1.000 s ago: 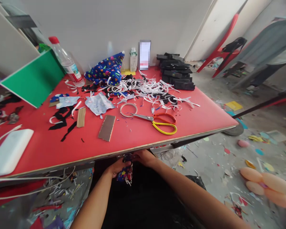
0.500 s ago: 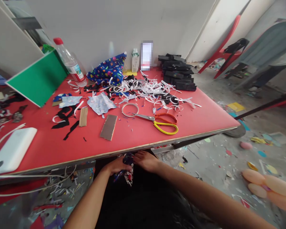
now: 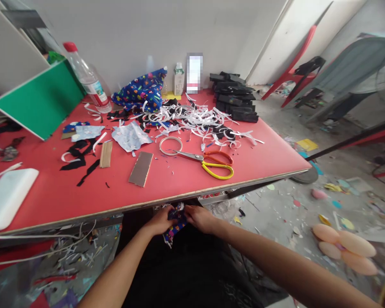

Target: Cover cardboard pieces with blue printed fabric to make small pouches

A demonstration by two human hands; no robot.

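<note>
Over my lap, just below the table's front edge, a blue patterned piece of fabric [image 3: 176,226] is bunched between my hands. My left hand [image 3: 163,220] grips it from the left, thumb pressed on top. On the other side my right hand [image 3: 199,217] pinches its right edge with closed fingers. White shows at the fabric's upper and lower ends. On the red table [image 3: 179,182] above lie scissors [image 3: 200,159] with red and yellow handles, a tape roll [image 3: 170,146], a brown rectangular piece [image 3: 141,169] and a tan strip-like block [image 3: 106,154].
White and black strips [image 3: 195,119] are heaped mid-table beside a blue patterned cloth [image 3: 141,90]. Behind stand a plastic bottle [image 3: 91,85], a carton [image 3: 179,79] and a stack of black pieces [image 3: 234,96]. Left are a green board [image 3: 40,100] and white device [image 3: 13,196]. Balloons [image 3: 346,248] lie right.
Both hands have shifted the fabric, so more of its blue patterned side shows. My right hand has turned from lying flat to pinching. The view has moved slightly right.
</note>
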